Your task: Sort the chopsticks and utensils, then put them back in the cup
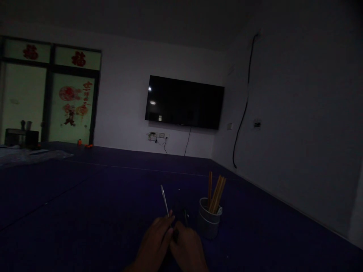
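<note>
The room is dim. My left hand (pixel 155 241) and my right hand (pixel 187 247) are close together at the bottom middle, low over the dark blue floor mat (pixel 85 204). The left hand's fingers pinch a thin silver stick (pixel 165 200) that points up and slightly left. The right hand's fingers are curled against a small dark object (pixel 185 217) between the hands; what it is I cannot make out. Just right of the hands stands a grey metal cup (pixel 209 223) holding several wooden chopsticks (pixel 216 193) upright.
A black television (pixel 184 102) hangs on the far white wall above sockets and cables. Glass doors (pixel 70 105) with red paper decorations are at the far left, with dark items (pixel 21 136) beside them. The right wall (pixel 297 132) runs close by, carrying a black cable.
</note>
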{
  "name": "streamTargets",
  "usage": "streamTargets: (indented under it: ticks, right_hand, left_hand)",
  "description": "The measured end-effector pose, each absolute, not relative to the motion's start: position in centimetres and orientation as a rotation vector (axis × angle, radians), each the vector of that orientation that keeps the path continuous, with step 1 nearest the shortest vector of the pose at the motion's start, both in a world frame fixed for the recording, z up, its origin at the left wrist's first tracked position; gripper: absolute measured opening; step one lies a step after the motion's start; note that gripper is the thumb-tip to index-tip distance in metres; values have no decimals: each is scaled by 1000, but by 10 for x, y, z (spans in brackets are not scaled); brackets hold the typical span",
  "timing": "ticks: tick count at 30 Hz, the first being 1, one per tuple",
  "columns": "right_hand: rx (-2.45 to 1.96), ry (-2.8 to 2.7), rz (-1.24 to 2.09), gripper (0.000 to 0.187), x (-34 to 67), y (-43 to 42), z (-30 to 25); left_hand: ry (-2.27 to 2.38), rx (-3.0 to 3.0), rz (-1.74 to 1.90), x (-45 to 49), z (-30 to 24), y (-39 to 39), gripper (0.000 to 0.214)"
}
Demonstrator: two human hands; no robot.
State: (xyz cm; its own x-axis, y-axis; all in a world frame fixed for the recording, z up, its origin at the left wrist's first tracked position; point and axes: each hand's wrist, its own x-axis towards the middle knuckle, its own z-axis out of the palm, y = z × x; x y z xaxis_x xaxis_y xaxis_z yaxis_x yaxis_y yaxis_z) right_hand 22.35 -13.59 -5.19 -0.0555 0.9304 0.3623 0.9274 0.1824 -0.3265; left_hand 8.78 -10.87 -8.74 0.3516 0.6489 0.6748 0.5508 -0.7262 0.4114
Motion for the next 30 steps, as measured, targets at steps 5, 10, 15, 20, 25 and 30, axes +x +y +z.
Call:
streamTargets:
  ticks: [5,10,15,20,25,30]
  right_hand:
    - [-1682,-1976,36,18,229,-135,-48]
    - [-1607,-1938,-30,24,235,-131,-49]
    - [-1338,-1871,-243,24,240,-123,-60]
    - [-1133,-1848,-425,29,241,-120,-66]
    - [-1048,-1786,-376,34,245,-119,-61]
    - [-1029,-1608,-399,35,253,-115,-56]
  left_hand:
    - [1072,2583,1257,85,-83,-114,45]
    - [989,2704,1226,84,-83,-116,53]
    - [916,2809,1261,84,-85,-114,55]
    - [893,2846,1283,84,-83,-117,57]
    - [888,2901,1272,84,-81,-123,57]
    - [910,2945,1167,83,-85,-118,58]
